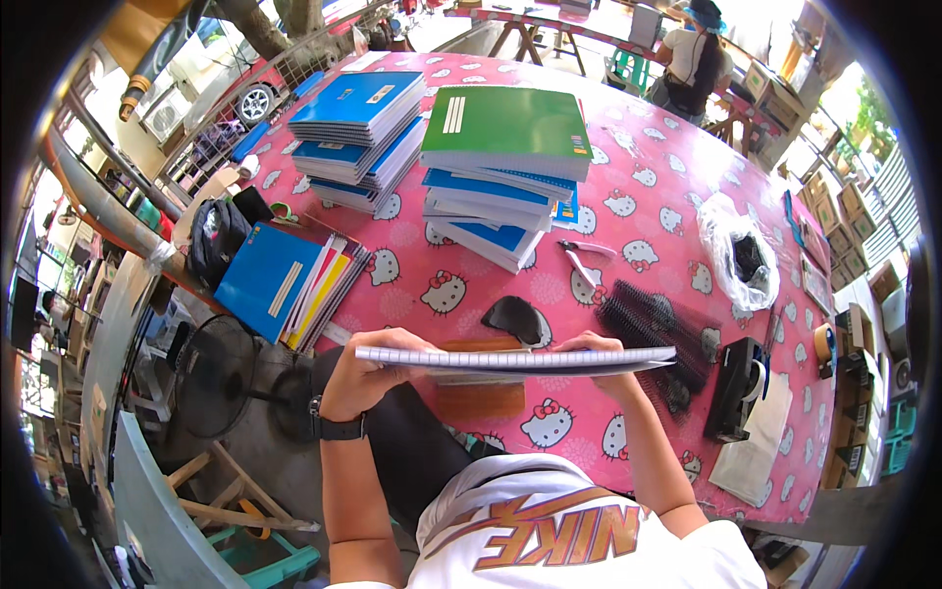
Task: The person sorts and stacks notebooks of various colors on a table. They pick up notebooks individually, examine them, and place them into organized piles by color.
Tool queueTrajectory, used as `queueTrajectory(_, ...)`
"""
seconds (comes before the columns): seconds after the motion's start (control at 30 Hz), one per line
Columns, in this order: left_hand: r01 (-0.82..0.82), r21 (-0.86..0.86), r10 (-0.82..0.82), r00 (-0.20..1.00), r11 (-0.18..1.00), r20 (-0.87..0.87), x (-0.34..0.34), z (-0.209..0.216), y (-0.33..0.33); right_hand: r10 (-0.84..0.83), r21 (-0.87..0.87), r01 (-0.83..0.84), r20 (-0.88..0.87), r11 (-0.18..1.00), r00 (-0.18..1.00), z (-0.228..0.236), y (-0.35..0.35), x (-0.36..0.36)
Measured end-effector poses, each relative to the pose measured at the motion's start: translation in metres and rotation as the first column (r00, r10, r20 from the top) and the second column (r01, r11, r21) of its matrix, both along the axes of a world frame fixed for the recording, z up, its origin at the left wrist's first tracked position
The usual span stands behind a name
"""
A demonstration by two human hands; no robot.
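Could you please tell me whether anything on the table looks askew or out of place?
Yes: the blue notebooks beneath the green notebook look askew, because they lie at differing angles with edges misaligned and corners jutting out.

A notebook (520,360) held edge-on hides its page faces, parts of my left hand (353,378) and right hand (599,344), and the middle of a wooden block (481,401); dark contents (751,257) of a plastic bag (724,228) are unidentifiable, and the lower edge crops my white shirt (579,574).

notebook (515,361) edge-on, nearly level
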State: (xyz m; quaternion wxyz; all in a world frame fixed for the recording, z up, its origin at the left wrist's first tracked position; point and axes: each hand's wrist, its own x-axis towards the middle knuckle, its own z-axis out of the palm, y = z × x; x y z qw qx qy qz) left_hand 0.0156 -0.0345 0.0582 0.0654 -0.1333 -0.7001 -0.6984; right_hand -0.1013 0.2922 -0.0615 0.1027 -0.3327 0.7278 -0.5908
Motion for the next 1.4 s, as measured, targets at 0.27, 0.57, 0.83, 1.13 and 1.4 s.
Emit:
queueTrajectory(0.27,-0.308,-0.2,0.345,0.918,0.93,0.193,0.002,-0.034,0.0,-0.084,0.111,0.097,-0.119,0.989,0.989,-0.012,-0.016,0.016)
queueTrajectory(0.57,-0.647,0.342,0.685,0.728,0.681,0.014,-0.036,-0.077,0.014,0.179,0.501,-0.03,-0.253,0.865,0.951,-0.032,-0.017,0.038)
queueTrajectory(0.83,-0.719,0.287,0.717,0.684,0.634,0.13,-0.033,-0.068,0.009,-0.25,0.622,0.626,-0.586,0.471,0.771,-0.051,0.04,-0.015)
queueTrajectory(1.13,-0.519,-0.771,0.172,0.853,0.369,-0.492,0.009,-0.031,0.116,-0.5,0.355,0.454,0.045,0.817,0.865,0.013,0.022,0.006)
queueTrajectory(1.4,-0.503,-0.736,0.149,0.856,0.453,-0.494,-0.011,-0.057,0.144,-0.054,0.235,0.032,0.088,0.971,0.995,0.107,0.016,0.041)
